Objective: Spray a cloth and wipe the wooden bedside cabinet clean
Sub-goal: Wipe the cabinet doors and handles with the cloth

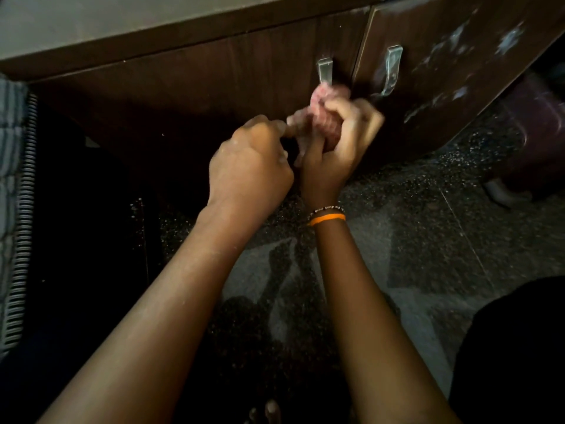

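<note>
A dark wooden bedside cabinet point(214, 75) fills the top of the view, with two doors and a metal handle point(324, 70) on the left door and another metal handle point(392, 70) on the right. My right hand point(339, 148) grips a bunched pink cloth point(324, 117) just below the left handle, close to the door front. My left hand point(250, 166) is right beside it, fingers curled and pinching the cloth's left edge. The right door point(458, 62) carries whitish smears. No spray bottle is in view.
Speckled stone floor point(428, 240) lies below the cabinet. A ribbed, woven-looking object point(18, 209) runs along the left edge. A dark reddish container point(538, 142) stands on the floor at the right. My toes point(269, 411) show at the bottom edge.
</note>
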A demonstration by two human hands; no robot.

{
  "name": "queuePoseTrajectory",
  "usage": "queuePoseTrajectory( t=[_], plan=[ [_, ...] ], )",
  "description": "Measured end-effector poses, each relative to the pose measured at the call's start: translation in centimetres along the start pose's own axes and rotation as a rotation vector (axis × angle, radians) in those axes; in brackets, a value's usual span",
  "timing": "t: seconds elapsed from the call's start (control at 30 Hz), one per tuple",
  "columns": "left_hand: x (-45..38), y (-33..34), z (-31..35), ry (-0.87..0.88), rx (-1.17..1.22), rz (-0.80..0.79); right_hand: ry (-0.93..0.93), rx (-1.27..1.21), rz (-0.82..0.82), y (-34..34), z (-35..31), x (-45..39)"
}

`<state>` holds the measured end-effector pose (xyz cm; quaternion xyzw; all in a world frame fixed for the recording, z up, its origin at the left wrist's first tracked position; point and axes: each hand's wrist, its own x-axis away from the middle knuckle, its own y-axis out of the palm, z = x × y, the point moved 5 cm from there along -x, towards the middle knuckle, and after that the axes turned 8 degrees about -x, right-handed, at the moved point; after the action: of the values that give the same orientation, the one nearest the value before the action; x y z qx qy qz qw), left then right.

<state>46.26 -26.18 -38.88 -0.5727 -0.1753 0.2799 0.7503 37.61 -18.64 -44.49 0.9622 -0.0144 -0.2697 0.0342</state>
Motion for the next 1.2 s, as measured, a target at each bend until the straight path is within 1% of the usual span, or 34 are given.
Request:
queuePoseTrajectory(
  t=[0.03,0.13,0.2,0.33,0.43,0.5,0.6,0.63,0.7,0.8,0.83,0.87,0.97,1.0,1.03,1.07,1.13,1.2],
  plan=[
    [-0.1,0.1,-0.1,-0.001,0.0,0.003,-0.041,0.006,-0.012,0.2,-0.8,-0.7],
    [-0.2,0.1,-0.2,0.005,0.004,0.007,-0.164,0.12,-0.123,1.1,-2.0,-2.0],
    [-0.2,0.2,-0.2,0.019,0.006,0.011,-0.188,0.164,-0.16,1.1,-1.6,-1.8],
    [-0.2,0.2,0.4,0.08,0.024,0.039,-0.128,0.141,-0.204,-0.1,0.1,-0.7],
    [-0.1,0.1,1.0,0.14,0.022,0.067,-0.056,0.132,-0.294,-1.0,0.9,-1.0],
    [0.1,0.2,1.5,0.175,0.014,0.047,-0.048,0.132,-0.264,-2.1,0.5,-1.6],
    [0.3,0.9,2.3,0.215,-0.049,-0.003,-0.13,0.139,-0.093,-3.6,-1.8,-3.5],
    [0.3,1.1,2.4,0.223,-0.068,-0.011,-0.162,0.132,-0.06,-3.6,-2.7,-4.1],
    [0.2,1.4,2.6,0.234,-0.104,-0.006,-0.262,0.14,-0.09,-2.7,-4.3,-5.5],
    [0.1,1.8,2.8,0.237,-0.181,0.034,-0.404,0.325,-0.219,-0.7,-5.1,-6.5],
    [0.1,1.9,2.9,0.233,-0.198,0.042,-0.409,0.341,-0.215,-0.5,-4.8,-6.6],
    [0.1,2.0,2.9,0.228,-0.208,0.044,-0.375,0.314,-0.185,-0.5,-4.5,-6.7],
    [-0.1,2.1,3.0,0.219,-0.225,0.038,-0.15,0.093,-0.012,-1.3,-3.3,-6.6],
    [-0.1,2.1,3.0,0.218,-0.227,0.038,-0.101,0.052,0.045,-1.4,-3.0,-6.5],
    [-0.1,2.1,3.0,0.219,-0.231,0.04,-0.08,0.046,0.063,-1.3,-3.0,-6.4],
    [-0.1,2.2,3.0,0.22,-0.231,0.039,-0.09,0.07,0.039,-1.2,-3.1,-6.3],
    [-0.2,2.3,3.0,0.226,-0.223,0.037,-0.171,0.138,-0.053,-0.9,-3.4,-6.2],
    [-0.4,2.4,3.2,0.234,-0.222,0.037,-0.228,0.181,-0.099,-0.9,-3.4,-6.3]
  ],
)
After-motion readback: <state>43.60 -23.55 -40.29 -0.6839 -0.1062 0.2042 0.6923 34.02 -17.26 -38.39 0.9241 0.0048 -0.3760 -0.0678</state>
